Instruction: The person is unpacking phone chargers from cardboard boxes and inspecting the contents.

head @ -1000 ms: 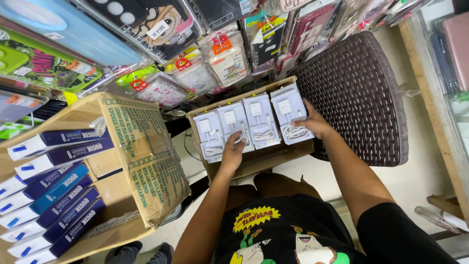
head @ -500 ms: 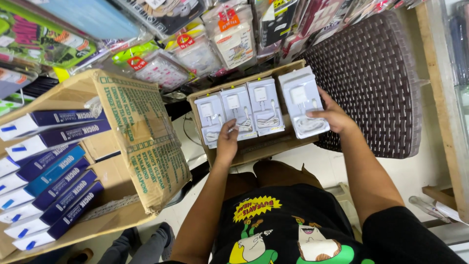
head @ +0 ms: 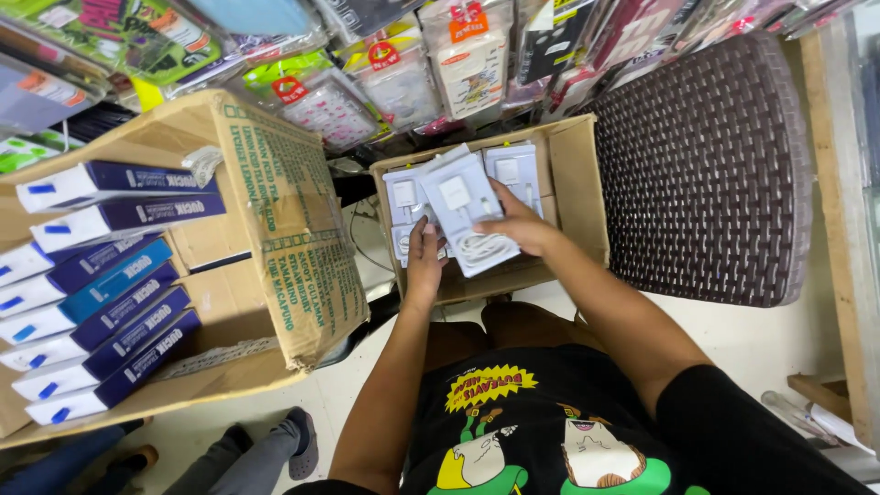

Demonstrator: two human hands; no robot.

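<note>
The right hand (head: pixel 518 225) is clamped on a white charger pack (head: pixel 466 220), tilted above the small cardboard box (head: pixel 573 179). The left hand (head: pixel 423 257), fingers closed, steadies its lower edge. The pack looks light, stiff and rather slick, best gripped by its edges; more packs (head: pixel 515 170) stand behind.

charger packs (head: pixel 463 215) in small carton (head: pixel 577 188); big carton (head: pixel 275 229) left of it; woven stool (head: pixel 710 165) right
</note>
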